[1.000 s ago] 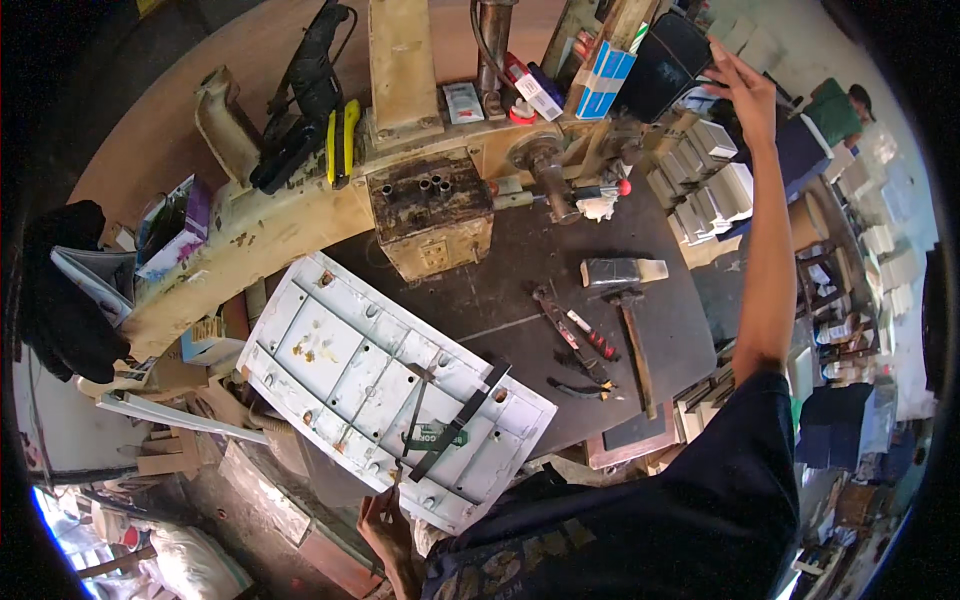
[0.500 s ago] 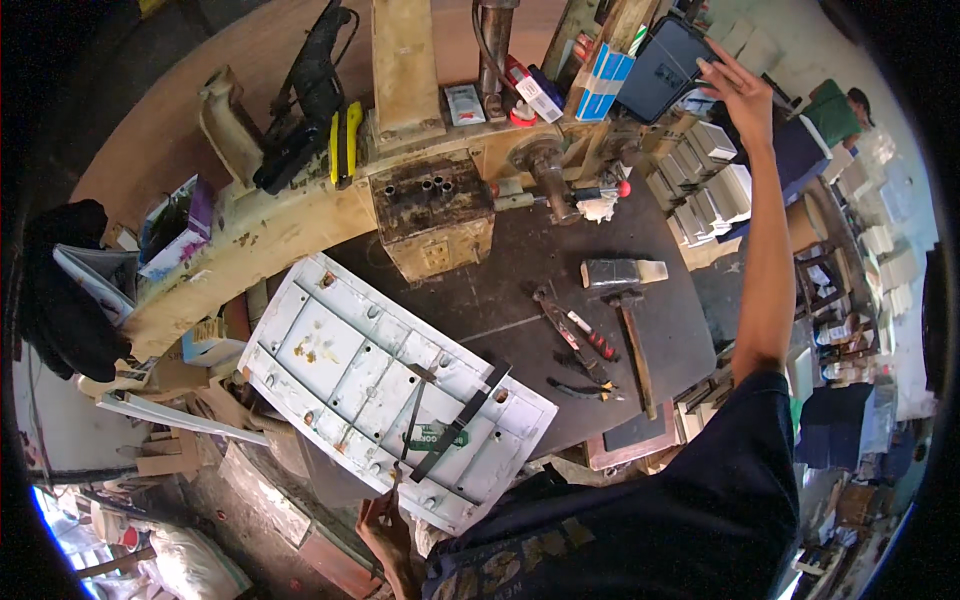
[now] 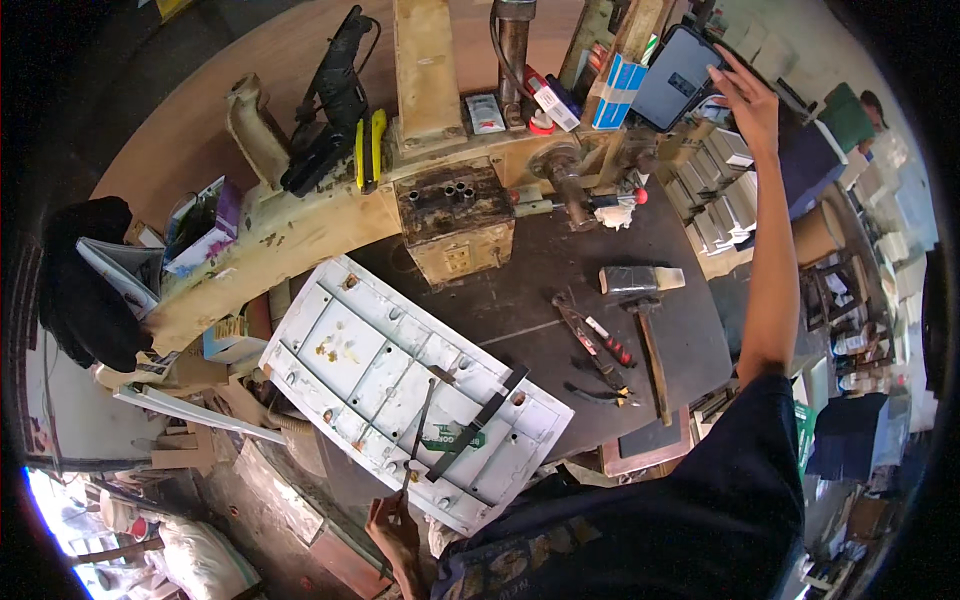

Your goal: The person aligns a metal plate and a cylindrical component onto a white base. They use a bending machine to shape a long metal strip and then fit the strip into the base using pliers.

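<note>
My right hand (image 3: 752, 105) is stretched up to a dark tablet-like device (image 3: 672, 85) at the upper right. Its fingers are extended and apart, and the tips are at the device's right edge and screen. At the lower middle my left hand (image 3: 394, 532) is closed around the lower end of a thin dark tool (image 3: 424, 418) with a short crosswise head. That tool reaches over a white ribbed panel (image 3: 345, 338), which lies slanted with its ribs facing up. A black bar (image 3: 478, 422) lies across the panel near its right end.
On the dark worktop are a hammer (image 3: 652, 350), pliers (image 3: 590, 345) and smaller pliers (image 3: 597, 396). A stained metal block (image 3: 455, 220) stands behind the panel. Along the back beam are a yellow cutter (image 3: 371, 150) and a black power tool (image 3: 335, 110). White boxes (image 3: 715, 195) are stacked at right.
The whole view has shifted slightly, so things appear further right. The device's screen looks lighter. My right hand stays at the device, and my left still holds the thin tool.
</note>
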The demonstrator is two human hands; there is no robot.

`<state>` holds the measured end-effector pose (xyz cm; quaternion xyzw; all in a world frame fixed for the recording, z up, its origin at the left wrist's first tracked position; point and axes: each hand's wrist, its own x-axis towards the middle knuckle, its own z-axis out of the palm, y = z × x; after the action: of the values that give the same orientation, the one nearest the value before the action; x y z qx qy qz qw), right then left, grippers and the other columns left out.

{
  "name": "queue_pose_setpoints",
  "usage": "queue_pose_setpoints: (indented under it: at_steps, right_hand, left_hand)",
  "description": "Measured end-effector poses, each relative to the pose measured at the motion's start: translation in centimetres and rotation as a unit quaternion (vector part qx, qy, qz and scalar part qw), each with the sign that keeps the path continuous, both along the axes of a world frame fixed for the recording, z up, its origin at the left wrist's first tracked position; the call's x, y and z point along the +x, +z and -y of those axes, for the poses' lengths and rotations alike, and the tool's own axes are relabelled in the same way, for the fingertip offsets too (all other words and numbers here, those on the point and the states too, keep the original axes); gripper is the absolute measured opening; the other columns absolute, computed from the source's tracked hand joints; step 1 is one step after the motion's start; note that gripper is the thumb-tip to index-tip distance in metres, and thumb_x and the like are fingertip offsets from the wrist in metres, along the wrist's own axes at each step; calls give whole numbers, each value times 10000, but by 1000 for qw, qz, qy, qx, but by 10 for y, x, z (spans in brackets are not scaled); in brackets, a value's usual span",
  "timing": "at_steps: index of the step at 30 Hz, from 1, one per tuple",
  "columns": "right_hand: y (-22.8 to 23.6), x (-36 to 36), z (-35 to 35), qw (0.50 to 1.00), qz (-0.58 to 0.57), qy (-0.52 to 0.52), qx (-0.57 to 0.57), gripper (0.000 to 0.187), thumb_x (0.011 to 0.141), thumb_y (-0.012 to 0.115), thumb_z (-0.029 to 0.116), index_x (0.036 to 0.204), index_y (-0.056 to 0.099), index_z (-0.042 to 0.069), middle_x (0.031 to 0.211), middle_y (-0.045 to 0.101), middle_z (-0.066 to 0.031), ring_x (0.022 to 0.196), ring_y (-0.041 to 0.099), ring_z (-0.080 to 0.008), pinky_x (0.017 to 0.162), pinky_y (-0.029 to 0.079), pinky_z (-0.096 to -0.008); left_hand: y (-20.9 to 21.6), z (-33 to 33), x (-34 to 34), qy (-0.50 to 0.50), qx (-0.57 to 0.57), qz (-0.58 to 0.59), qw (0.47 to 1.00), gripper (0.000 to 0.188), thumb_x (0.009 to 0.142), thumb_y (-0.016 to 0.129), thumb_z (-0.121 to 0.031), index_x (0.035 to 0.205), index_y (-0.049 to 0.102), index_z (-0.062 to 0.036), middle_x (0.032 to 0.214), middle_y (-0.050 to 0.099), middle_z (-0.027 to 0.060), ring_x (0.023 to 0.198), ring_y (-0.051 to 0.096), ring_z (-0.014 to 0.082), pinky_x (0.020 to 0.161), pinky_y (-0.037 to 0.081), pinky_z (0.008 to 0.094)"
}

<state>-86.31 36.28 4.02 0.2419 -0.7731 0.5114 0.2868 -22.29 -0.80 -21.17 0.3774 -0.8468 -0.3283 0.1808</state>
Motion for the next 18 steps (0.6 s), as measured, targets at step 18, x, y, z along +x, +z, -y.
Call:
queue_pose_setpoints:
  at_steps: [18]
  right_hand:
    - [-6, -4, -2, 999, 26, -10, -15, 438, 978, 723, 262, 1393, 652, 144, 1038, 733, -33, 944, 657, -63, 733, 579, -226]
  left_hand:
    - [-8, -2, 12, -8, -5, 18, 1000, 74, 829, 714, 26, 895, 735, -1, 779, 643, 137, 682, 676, 264, 616, 516, 362]
